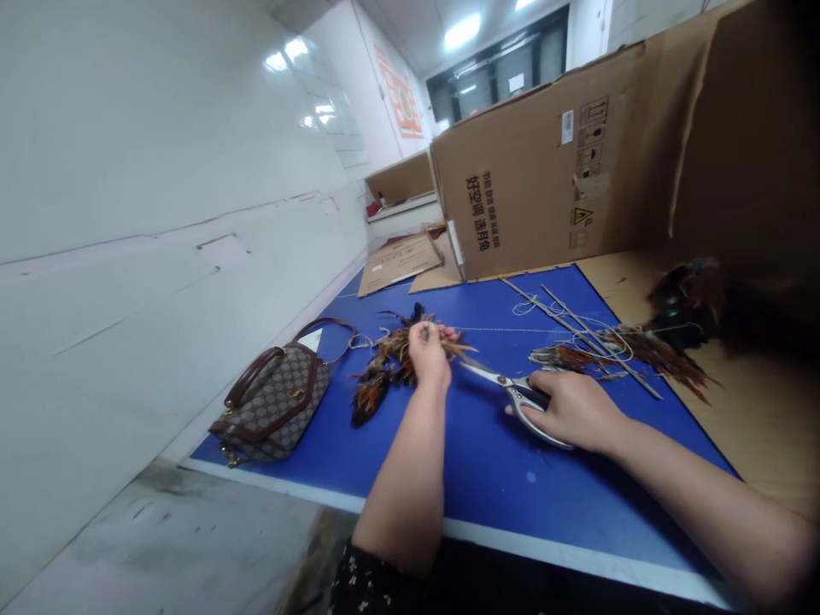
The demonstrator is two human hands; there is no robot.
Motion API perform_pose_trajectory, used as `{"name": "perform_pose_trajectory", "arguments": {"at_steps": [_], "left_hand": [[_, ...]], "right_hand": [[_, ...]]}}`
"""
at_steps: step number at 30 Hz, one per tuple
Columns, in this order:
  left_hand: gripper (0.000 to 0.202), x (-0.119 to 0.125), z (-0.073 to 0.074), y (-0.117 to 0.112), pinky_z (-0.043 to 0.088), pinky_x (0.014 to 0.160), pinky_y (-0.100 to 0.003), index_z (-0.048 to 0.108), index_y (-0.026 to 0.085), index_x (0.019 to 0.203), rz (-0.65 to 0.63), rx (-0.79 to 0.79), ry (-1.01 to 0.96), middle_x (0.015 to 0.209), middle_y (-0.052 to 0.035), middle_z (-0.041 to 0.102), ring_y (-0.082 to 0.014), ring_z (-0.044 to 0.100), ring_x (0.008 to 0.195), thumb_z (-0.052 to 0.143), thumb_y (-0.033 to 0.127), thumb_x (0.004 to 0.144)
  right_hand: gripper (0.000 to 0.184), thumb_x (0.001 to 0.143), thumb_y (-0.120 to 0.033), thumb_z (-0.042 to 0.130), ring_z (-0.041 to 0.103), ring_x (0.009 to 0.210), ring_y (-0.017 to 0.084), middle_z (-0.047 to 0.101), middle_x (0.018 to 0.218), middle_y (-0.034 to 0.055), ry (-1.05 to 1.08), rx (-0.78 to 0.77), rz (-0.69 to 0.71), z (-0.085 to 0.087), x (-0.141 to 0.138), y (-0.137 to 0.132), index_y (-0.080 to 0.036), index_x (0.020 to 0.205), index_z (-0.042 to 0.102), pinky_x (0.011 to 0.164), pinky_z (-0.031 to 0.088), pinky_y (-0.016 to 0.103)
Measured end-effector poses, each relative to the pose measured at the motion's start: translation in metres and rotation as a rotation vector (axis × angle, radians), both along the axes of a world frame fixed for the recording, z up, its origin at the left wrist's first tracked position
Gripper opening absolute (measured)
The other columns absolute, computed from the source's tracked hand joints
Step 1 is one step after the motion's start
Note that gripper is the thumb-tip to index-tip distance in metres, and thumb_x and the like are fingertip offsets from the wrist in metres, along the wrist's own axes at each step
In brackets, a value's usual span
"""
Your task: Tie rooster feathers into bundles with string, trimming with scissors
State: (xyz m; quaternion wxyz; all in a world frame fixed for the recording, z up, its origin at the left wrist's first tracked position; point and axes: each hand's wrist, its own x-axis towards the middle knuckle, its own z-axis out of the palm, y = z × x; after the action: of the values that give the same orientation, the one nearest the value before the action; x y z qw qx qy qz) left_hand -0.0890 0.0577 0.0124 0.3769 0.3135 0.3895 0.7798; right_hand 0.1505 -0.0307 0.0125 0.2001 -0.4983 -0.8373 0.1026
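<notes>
Hands apart from each other. Left hand (430,352) closed on feathers (371,397), mid-frame, over blue mat (487,478). Right hand (576,408) clamped on scissors (503,379), right of centre, tips pointing left, near the feathers. String (506,330) runs from by the left hand to the right of frame, past two sticks (564,325) and more plumes (670,363).

Writing: carton (531,188), upper right, reads 好空调 选月兔, text turned sideways. Finer line beside it, handling icons, yellow warning triangle; white label too small to read. Bag (272,410), lower left: repeat pattern, brown trim, brand not legible. Orange poster (402,94), top centre, also unreadable.
</notes>
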Motion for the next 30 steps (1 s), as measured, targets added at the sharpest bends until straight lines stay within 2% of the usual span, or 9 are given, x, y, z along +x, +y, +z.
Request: {"name": "perform_pose_trajectory", "arguments": {"at_steps": [4, 8, 11, 17, 25, 30], "left_hand": [[0.041, -0.014, 0.005, 0.001, 0.057, 0.071, -0.028, 0.051, 0.020, 0.097, 0.049, 0.004, -0.032, 0.076, 0.0037, 0.064, -0.0109, 0.068, 0.067, 0.080, 0.045, 0.082], [0.047, -0.004, 0.004, -0.005, 0.057, 0.070, -0.029, 0.053, 0.020, 0.098, -0.086, -0.015, -0.002, 0.080, 0.0018, 0.066, -0.0125, 0.069, 0.068, 0.084, 0.048, 0.078], [0.049, 0.008, 0.004, -0.012, 0.059, 0.071, -0.032, 0.054, 0.019, 0.098, -0.222, -0.015, 0.039, 0.082, 0.0008, 0.066, -0.0138, 0.070, 0.069, 0.086, 0.049, 0.076], [0.044, 0.026, 0.009, -0.026, 0.059, 0.070, -0.033, 0.058, 0.017, 0.096, -0.391, 0.026, 0.124, 0.084, -0.0017, 0.067, -0.0162, 0.071, 0.071, 0.085, 0.046, 0.079], [0.044, 0.033, 0.008, -0.033, 0.060, 0.070, -0.033, 0.060, 0.016, 0.096, -0.463, 0.005, 0.180, 0.084, -0.0035, 0.068, -0.0169, 0.071, 0.073, 0.087, 0.047, 0.078], [0.043, 0.033, 0.011, -0.036, 0.060, 0.070, -0.032, 0.061, 0.016, 0.097, -0.510, 0.005, 0.188, 0.085, -0.0032, 0.069, -0.0162, 0.072, 0.073, 0.085, 0.047, 0.079]], "right_hand": [[0.035, 0.089, -0.055, 0.063, 0.071, 0.074, 0.025, 0.076, 0.083, 0.0112, -0.210, -0.008, 0.032, -0.002, 0.002, 0.003, -0.021, 0.083, 0.069, 0.062, 0.036, 0.031], [0.028, 0.086, -0.048, 0.065, 0.072, 0.074, 0.026, 0.077, 0.085, 0.0114, -0.253, -0.033, 0.057, -0.007, -0.002, 0.003, -0.021, 0.086, 0.072, 0.063, 0.038, 0.032], [0.027, 0.085, -0.047, 0.066, 0.072, 0.077, 0.027, 0.077, 0.088, 0.0120, -0.233, -0.028, 0.060, -0.008, -0.004, 0.001, -0.021, 0.087, 0.072, 0.065, 0.041, 0.032], [0.024, 0.083, -0.043, 0.069, 0.071, 0.078, 0.026, 0.075, 0.090, 0.0120, -0.217, -0.038, 0.055, -0.006, -0.009, -0.005, -0.019, 0.088, 0.072, 0.066, 0.041, 0.032], [0.027, 0.083, -0.040, 0.072, 0.069, 0.081, 0.024, 0.071, 0.099, 0.0124, -0.134, -0.143, 0.134, -0.003, -0.011, -0.012, -0.018, 0.098, 0.075, 0.072, 0.047, 0.031], [0.032, 0.098, -0.040, 0.055, 0.070, 0.083, 0.023, 0.072, 0.093, 0.0114, 0.010, -0.066, 0.132, 0.005, -0.010, -0.012, -0.020, 0.090, 0.078, 0.079, 0.050, 0.031]]}}
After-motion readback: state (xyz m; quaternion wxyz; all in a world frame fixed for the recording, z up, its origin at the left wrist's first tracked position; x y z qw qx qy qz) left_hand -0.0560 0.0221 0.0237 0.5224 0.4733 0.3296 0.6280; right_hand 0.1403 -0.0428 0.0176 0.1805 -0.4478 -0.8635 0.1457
